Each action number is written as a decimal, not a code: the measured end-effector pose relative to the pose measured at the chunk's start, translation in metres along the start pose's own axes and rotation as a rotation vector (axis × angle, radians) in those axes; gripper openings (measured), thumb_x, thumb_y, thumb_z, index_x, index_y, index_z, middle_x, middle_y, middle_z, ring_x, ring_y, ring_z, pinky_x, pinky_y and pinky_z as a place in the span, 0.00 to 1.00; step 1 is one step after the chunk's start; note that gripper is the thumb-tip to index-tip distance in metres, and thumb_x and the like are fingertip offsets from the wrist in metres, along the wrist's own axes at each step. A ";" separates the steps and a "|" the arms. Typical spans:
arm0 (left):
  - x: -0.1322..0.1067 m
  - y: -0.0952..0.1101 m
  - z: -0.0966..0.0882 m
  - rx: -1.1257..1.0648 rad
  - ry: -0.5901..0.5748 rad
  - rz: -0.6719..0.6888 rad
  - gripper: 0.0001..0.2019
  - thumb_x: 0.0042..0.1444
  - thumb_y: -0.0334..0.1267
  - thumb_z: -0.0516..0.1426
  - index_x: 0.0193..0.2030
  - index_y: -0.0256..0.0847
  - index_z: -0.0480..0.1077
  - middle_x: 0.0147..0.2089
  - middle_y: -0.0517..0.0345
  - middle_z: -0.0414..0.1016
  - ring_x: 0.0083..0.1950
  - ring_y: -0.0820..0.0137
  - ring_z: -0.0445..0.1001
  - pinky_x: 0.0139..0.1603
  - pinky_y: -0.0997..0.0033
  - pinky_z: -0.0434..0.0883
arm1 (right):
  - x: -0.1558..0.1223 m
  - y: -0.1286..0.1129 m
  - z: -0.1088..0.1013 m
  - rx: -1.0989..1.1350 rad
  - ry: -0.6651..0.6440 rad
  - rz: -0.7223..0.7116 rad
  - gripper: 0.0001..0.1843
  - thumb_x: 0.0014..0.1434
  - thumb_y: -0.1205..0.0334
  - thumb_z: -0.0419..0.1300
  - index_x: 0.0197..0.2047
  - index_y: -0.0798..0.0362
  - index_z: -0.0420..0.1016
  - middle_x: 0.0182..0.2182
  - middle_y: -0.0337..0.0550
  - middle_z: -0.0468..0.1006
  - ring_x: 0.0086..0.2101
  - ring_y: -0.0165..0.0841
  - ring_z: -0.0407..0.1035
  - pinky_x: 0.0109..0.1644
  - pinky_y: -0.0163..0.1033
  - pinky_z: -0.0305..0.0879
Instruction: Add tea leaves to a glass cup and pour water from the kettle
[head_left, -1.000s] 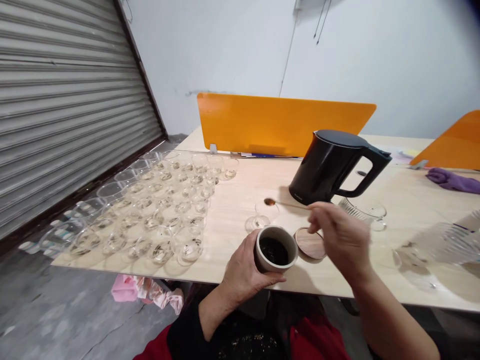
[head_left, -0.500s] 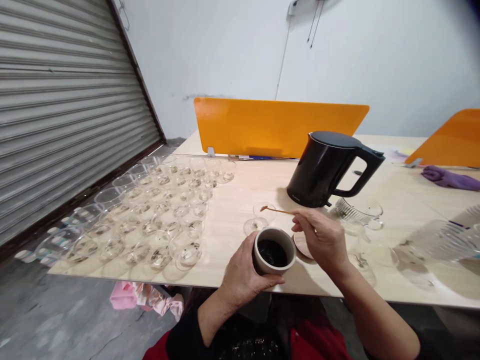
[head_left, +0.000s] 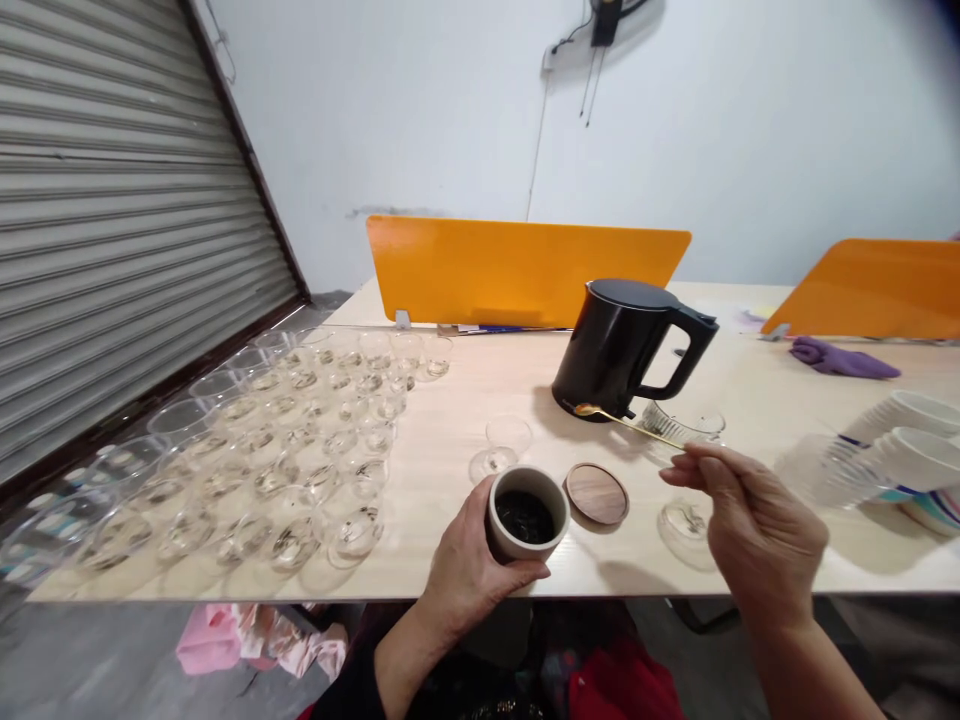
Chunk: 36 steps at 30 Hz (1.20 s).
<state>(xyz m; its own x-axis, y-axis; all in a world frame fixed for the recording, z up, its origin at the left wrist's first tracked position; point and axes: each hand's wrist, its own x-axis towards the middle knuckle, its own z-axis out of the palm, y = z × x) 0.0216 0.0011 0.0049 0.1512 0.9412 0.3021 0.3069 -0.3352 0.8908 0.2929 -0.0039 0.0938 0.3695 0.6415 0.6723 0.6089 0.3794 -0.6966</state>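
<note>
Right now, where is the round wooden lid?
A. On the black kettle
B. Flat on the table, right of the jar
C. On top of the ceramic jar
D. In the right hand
B: the wooden lid lies flat on the table beside the open jar, which the left hand holds; the right hand holds a thin spoon.

One black plastic electric kettle [head_left: 619,350] is seen on the pale wooden table [head_left: 465,400]. One beige ceramic cup of dark tea leaves [head_left: 525,512] is counted, w/ one round wooden lid [head_left: 596,493] beside it. One thin gold-coloured spoon [head_left: 626,423] is present. Two orange desk dividers [head_left: 525,270] are seen. Small clear glass cups in a grid [head_left: 300,450] are too many & too overlapped for an exact count; approx. several dozen. One separate small clear glass cup [head_left: 508,436] is noted apart from the grid. One ribbed clear glass pitcher [head_left: 686,428], one purple cloth [head_left: 844,358]. Two hands are counted: left hand [head_left: 469,565], right hand [head_left: 754,520].
</note>
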 end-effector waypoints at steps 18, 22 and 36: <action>-0.002 -0.004 0.001 0.038 -0.003 -0.006 0.46 0.45 0.49 0.74 0.68 0.45 0.60 0.64 0.46 0.75 0.65 0.49 0.73 0.66 0.45 0.69 | 0.057 0.118 -0.043 -0.527 0.057 -0.015 0.22 0.69 0.47 0.53 0.44 0.53 0.82 0.33 0.50 0.85 0.33 0.41 0.81 0.38 0.43 0.74; -0.003 -0.005 0.001 0.045 0.000 0.003 0.46 0.46 0.50 0.73 0.68 0.45 0.59 0.64 0.46 0.74 0.65 0.48 0.73 0.67 0.44 0.68 | 0.070 0.107 -0.038 -0.582 -0.039 0.073 0.23 0.66 0.44 0.54 0.42 0.53 0.82 0.29 0.51 0.84 0.30 0.42 0.80 0.32 0.41 0.70; -0.002 -0.001 0.002 0.026 0.019 0.009 0.48 0.43 0.49 0.75 0.68 0.45 0.59 0.64 0.46 0.73 0.66 0.50 0.71 0.68 0.45 0.68 | 0.077 0.083 -0.060 -0.831 -0.190 0.066 0.31 0.69 0.39 0.46 0.58 0.51 0.77 0.28 0.51 0.84 0.44 0.58 0.80 0.45 0.58 0.71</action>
<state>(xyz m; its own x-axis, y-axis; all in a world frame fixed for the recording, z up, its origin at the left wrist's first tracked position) 0.0226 -0.0006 0.0033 0.1365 0.9385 0.3170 0.3302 -0.3448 0.8787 0.4138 0.0370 0.1033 0.3437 0.7739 0.5319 0.9347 -0.2276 -0.2729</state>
